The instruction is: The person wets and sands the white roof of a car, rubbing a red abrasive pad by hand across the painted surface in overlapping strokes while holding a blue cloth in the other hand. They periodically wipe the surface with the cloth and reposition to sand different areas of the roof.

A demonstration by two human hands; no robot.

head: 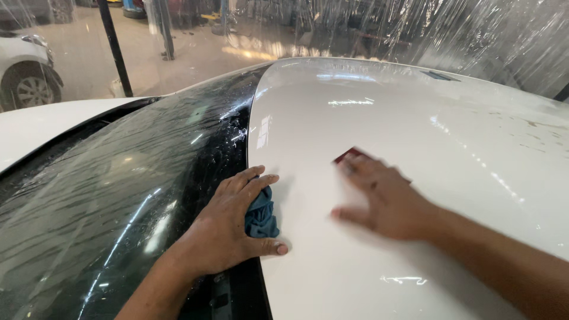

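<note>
- Presently: left hand rests at the near edge of the white car roof, beside the wet windscreen, fingers closed loosely over a bunched teal cloth.
- Right hand, motion-blurred, lies flat, fingers pressing a dark red squeegee onto the roof.
- Judgement: a wiping stroke is in hand; the next calls for even pressure and a steady brace.
</note>
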